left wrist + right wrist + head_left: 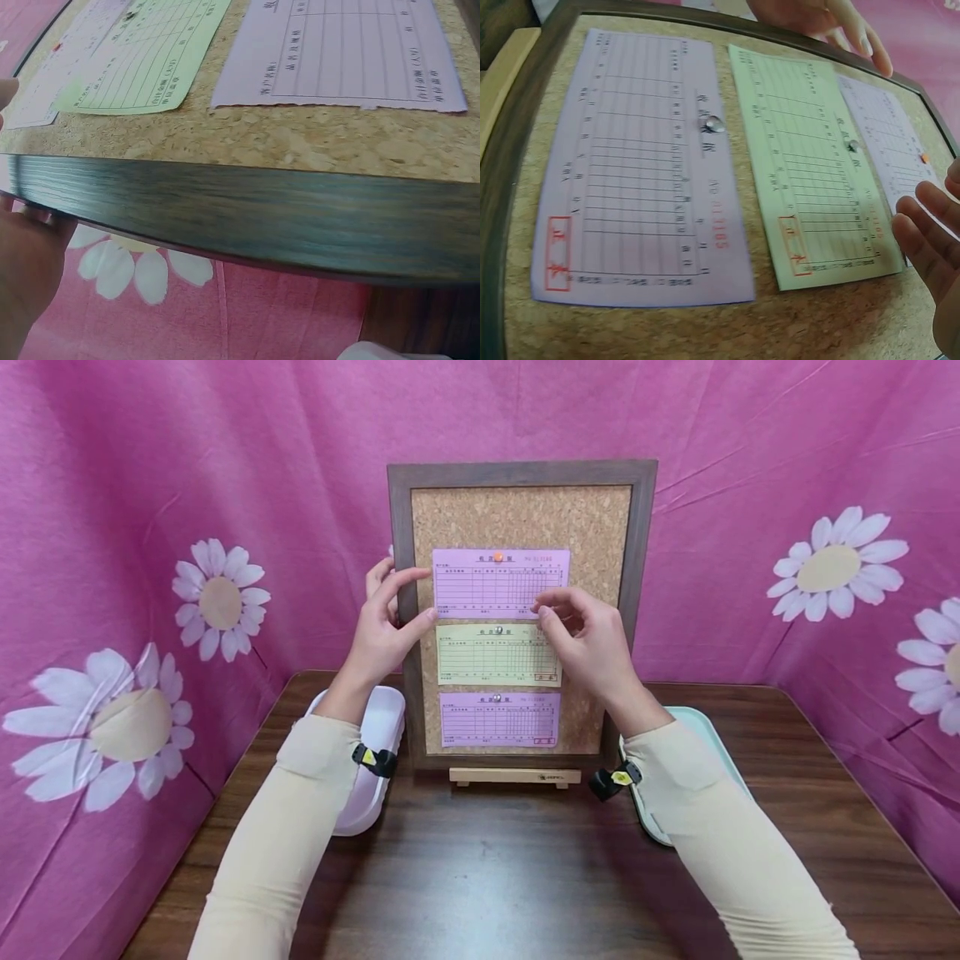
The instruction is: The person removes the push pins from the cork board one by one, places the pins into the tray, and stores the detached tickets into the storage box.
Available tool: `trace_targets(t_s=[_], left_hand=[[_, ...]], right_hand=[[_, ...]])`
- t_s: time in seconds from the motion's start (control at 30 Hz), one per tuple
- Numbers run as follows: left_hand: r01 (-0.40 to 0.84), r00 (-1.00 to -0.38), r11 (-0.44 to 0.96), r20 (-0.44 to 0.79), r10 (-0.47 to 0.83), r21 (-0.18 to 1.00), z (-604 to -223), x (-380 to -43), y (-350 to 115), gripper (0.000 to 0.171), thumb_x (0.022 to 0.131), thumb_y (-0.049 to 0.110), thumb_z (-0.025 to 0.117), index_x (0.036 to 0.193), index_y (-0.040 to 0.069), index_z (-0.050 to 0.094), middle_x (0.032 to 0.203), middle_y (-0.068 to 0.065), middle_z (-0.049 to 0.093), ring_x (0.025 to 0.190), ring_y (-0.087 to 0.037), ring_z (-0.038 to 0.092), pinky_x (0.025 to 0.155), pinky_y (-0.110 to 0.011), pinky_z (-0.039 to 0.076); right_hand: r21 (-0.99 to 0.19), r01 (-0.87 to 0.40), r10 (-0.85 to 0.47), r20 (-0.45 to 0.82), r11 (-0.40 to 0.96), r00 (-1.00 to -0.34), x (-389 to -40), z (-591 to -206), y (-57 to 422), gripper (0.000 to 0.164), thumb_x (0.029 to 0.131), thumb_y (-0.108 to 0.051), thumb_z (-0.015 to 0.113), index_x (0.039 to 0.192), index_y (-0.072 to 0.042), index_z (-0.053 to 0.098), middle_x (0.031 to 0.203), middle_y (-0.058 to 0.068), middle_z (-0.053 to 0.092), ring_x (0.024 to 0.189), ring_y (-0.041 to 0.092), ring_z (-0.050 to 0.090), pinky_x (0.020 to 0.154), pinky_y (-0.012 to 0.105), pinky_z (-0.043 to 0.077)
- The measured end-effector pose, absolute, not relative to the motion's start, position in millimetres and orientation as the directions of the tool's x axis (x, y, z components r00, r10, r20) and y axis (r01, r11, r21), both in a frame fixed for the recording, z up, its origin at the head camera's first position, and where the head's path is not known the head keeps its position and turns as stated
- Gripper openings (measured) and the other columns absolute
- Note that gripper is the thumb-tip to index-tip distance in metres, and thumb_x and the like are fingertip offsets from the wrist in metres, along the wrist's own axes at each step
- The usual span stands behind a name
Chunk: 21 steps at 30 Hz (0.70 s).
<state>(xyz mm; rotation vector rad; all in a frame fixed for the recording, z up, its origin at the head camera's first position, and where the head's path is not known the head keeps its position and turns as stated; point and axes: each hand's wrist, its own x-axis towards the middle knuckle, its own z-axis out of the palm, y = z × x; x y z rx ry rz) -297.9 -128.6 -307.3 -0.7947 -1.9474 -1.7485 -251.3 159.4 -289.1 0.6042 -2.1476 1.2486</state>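
Three receipt slips hang on a framed corkboard (525, 514): a purple top slip (472, 585), a green one (472, 660) and a purple bottom slip (480, 722). An orange pushpin (498, 557) sits in the top slip; clear pins hold the others. My left hand (382, 627) grips the board's left edge, some fingers behind the frame, thumb and index fingertips in front beside the top slip. At that slip's lower right, my right hand (592, 639) has its bent index finger and thumb close together. Whether they pinch the paper is hidden.
A small wooden easel ledge (517, 776) supports the board on the brown table (480, 877). To the left stands a white tray (386, 718), partly behind my sleeve. A pale green tray (701, 722) lies right, and a pink flowered curtain (315, 410) hangs behind.
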Motion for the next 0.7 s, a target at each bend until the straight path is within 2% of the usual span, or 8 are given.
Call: trace_targets(t_s=[0.07, 0.17, 0.27, 0.33, 0.7], left_hand=[[0.645, -0.761, 0.067, 0.633, 0.145, 0.761, -305, -300, -128, 0.053, 0.092, 0.003, 0.076, 0.143, -0.002, 0.062, 0.17, -0.019, 0.017, 0.153, -0.035, 0.037, 0.124, -0.038, 0.032], [0.641, -0.765, 0.084, 0.626, 0.151, 0.763, -303, -303, -128, 0.054, 0.091, 0.006, 0.078, 0.143, 0.001, 0.063, 0.17, -0.018, 0.018, 0.156, -0.032, 0.032, 0.125, -0.048, 0.032], [0.647, -0.761, 0.12, 0.629, 0.159, 0.753, -301, -306, -128, 0.057, 0.091, 0.008, 0.08, 0.146, 0.004, 0.063, 0.17, -0.017, 0.018, 0.161, -0.026, 0.016, 0.129, -0.054, 0.023], [0.652, -0.758, 0.148, 0.632, 0.161, 0.744, -301, -308, -128, 0.06, 0.091, 0.011, 0.081, 0.148, 0.007, 0.063, 0.169, -0.017, 0.019, 0.161, -0.025, 0.012, 0.13, -0.056, 0.021], [0.652, -0.758, 0.226, 0.625, 0.184, 0.724, -296, -312, -125, 0.068, 0.089, 0.017, 0.084, 0.153, 0.015, 0.06, 0.162, -0.016, 0.025, 0.158, -0.019, 0.013, 0.127, -0.049, 0.025]], right_hand=[[-0.621, -0.633, -0.092, 0.677, 0.463, -0.73, -253, -286, 159, 0.018, 0.102, -0.003, 0.065, 0.114, 0.004, 0.075, 0.103, 0.018, 0.08, 0.078, 0.0, 0.064, 0.07, 0.014, 0.05], [-0.615, -0.632, -0.091, 0.679, 0.471, -0.729, -254, -281, 157, 0.019, 0.103, -0.006, 0.065, 0.115, 0.004, 0.075, 0.104, 0.019, 0.08, 0.078, -0.001, 0.063, 0.07, 0.014, 0.05], [-0.612, -0.623, -0.086, 0.676, 0.487, -0.732, -256, -278, 156, 0.019, 0.103, -0.007, 0.065, 0.116, 0.003, 0.076, 0.104, 0.018, 0.08, 0.077, 0.001, 0.062, 0.07, 0.015, 0.05], [-0.616, -0.616, -0.084, 0.67, 0.491, -0.737, -256, -276, 155, 0.019, 0.103, -0.008, 0.065, 0.116, 0.002, 0.075, 0.104, 0.017, 0.08, 0.076, 0.002, 0.062, 0.07, 0.016, 0.05], [-0.597, -0.622, -0.109, 0.671, 0.506, -0.733, -264, -270, 148, 0.019, 0.102, -0.006, 0.065, 0.116, 0.002, 0.076, 0.1, 0.018, 0.08, 0.071, 0.002, 0.062, 0.066, 0.014, 0.049]])
